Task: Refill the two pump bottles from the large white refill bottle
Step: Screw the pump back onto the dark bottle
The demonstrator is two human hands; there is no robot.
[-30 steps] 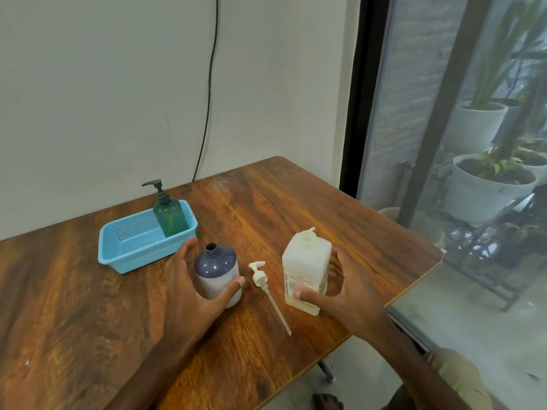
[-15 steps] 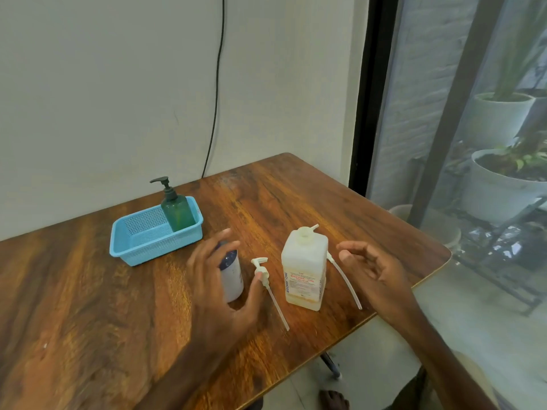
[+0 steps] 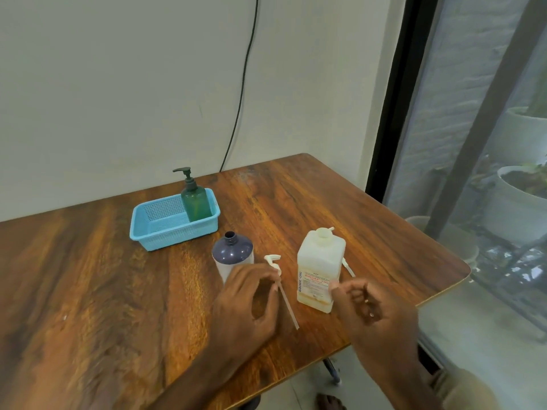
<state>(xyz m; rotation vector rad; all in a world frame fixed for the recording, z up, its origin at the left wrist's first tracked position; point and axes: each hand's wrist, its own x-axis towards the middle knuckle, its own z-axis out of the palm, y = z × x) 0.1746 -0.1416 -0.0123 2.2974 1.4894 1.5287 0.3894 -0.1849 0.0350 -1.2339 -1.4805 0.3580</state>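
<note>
Left hand (image 3: 245, 306) was a blur over the tube of the white pump (image 3: 273, 261), grip impossible to tell, right hand (image 3: 379, 318) hung loosely curled, empty, covering the refill bottle (image 3: 321, 261) at its near corner, table edge (image 3: 441, 291) close by

Left hand (image 3: 248, 303) and right hand (image 3: 376, 315) bare; forearms (image 3: 189, 386) bare to the frame edge. Lower right: pale khaki trousers (image 3: 464, 389) — creased, loose fabric. One bare foot (image 3: 330, 403) at the bottom edge — partly cropped.
</note>
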